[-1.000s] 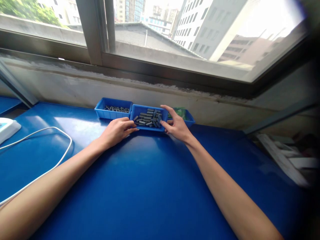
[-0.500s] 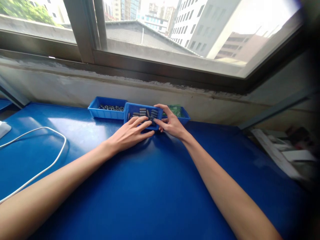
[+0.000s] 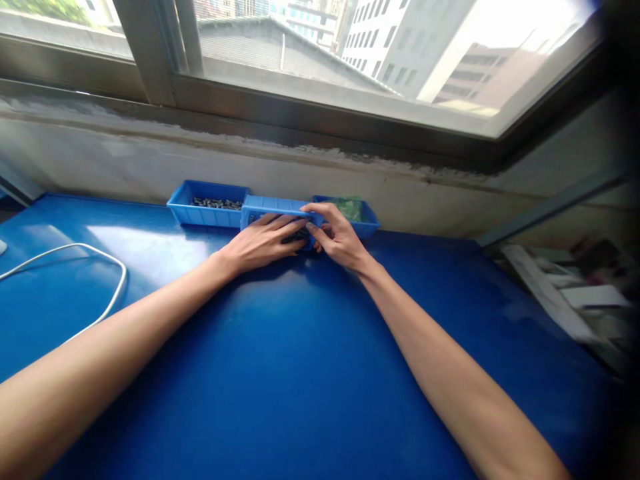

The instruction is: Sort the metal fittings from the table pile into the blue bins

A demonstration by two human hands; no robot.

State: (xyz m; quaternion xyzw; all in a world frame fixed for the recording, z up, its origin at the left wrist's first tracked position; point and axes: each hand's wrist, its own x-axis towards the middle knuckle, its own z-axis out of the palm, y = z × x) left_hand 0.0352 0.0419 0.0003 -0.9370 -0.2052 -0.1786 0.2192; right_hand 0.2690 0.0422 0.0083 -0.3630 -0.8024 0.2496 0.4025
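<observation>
The middle blue bin is tipped steeply toward me, its back wall raised. My right hand grips its right end, with fingers on the upper edge and thumb at the front. Across the bin's opening lies my left hand, palm down with fingers stretched out. Behind the fingers, the dark pieces in the bin are mostly hidden. Left of it stands a blue bin of small metal parts. On the right, partly behind my right hand, another blue bin holds a green bag.
A white cable curves over the left side of the blue table. Behind the bins runs a wall beneath a window. White and dark objects lie at the far right, past a slanted metal bar.
The middle bin has tipped further toward me, so its pieces show less. My left hand still lies across the opening, and my right hand keeps its hold. The camera view has shifted slightly.
</observation>
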